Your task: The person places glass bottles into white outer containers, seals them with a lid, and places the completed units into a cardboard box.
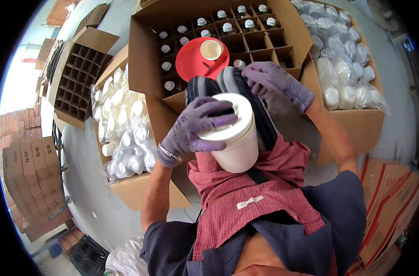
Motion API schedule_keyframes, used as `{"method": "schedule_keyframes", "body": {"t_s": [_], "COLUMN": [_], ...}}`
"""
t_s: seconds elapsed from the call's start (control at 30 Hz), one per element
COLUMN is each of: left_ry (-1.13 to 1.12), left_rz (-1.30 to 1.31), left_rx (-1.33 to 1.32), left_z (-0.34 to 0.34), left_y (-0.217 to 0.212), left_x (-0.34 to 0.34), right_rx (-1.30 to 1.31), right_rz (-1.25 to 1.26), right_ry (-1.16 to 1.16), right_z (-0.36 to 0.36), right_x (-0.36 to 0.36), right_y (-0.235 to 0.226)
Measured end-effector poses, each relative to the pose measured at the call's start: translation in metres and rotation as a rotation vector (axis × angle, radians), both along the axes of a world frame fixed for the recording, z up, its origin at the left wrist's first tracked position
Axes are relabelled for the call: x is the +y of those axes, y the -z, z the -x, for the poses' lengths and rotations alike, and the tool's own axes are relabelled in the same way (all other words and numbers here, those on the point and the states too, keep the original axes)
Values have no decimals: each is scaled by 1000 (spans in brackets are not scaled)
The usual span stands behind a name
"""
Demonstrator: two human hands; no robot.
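A white plastic tub (pixel 237 152) with a white lid (pixel 230 120) stands in my lap, tilted slightly. My left hand (pixel 200 122), in a purple-grey glove, grips it, fingers spread over the lid and side. My right hand (pixel 269 79), gloved alike, hovers above my right knee at the near edge of a divided carton (pixel 172 100). Its fingers are loosely bent and apart, with nothing visible in them. Close to those fingertips is a white-capped bottle (pixel 239 64) in a carton cell. A red round tray (pixel 186 64) rests on the carton dividers, bearing a small cream cup (pixel 212 49) and dark thin pieces (pixel 212 68).
Several capped bottles (pixel 227 28) stand in the carton cells. Open boxes of bagged white bottles flank me, at left (pixel 140 184) and right (pixel 352 131). Another divided carton (pixel 80 73) lies farther left. Stacked cartons (pixel 32 179) and flattened cardboard (pixel 386 198) line the sides.
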State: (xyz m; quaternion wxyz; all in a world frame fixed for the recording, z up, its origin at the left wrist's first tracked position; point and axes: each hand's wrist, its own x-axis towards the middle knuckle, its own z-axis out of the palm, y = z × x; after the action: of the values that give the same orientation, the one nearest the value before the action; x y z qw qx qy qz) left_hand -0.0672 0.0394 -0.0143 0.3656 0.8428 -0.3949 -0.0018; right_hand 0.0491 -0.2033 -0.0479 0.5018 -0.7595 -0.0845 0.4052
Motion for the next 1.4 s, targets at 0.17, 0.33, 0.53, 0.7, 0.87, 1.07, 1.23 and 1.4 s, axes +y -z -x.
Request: {"method": "schedule_keyframes", "body": {"t_s": [0.17,0.33,0.53,0.7,0.87,1.07,1.23,1.4], "left_ry": [30,-46,-134,-478,-426,-738,-628,-596], "left_rz": [-77,-219,-264,-533,-287,932,398,323], "left_rx": [145,8,47,-51,-114,472,1086,1117], "left_z": [3,29,35,80,67,62,83,83], "left_y": [2,19,10,-12,-1,94,103,69], "left_x": [-5,-15,-29,-96,-81,-43,-55,-35], "right_rx": [-164,-400,-344,-259,-413,-819,-506,-983], "right_rz": [-496,-383,-498,-510,-474,30,428,-99], "right_ry": [-72,-366,-431,-669,-735,-292,-336,-9], "right_z": [35,62,45,38,30,107,174,164], "right_x": [21,39,43,61,61,-69,-116,-103], "right_y": [-4,13,37,26,22,-15,-5,25]}}
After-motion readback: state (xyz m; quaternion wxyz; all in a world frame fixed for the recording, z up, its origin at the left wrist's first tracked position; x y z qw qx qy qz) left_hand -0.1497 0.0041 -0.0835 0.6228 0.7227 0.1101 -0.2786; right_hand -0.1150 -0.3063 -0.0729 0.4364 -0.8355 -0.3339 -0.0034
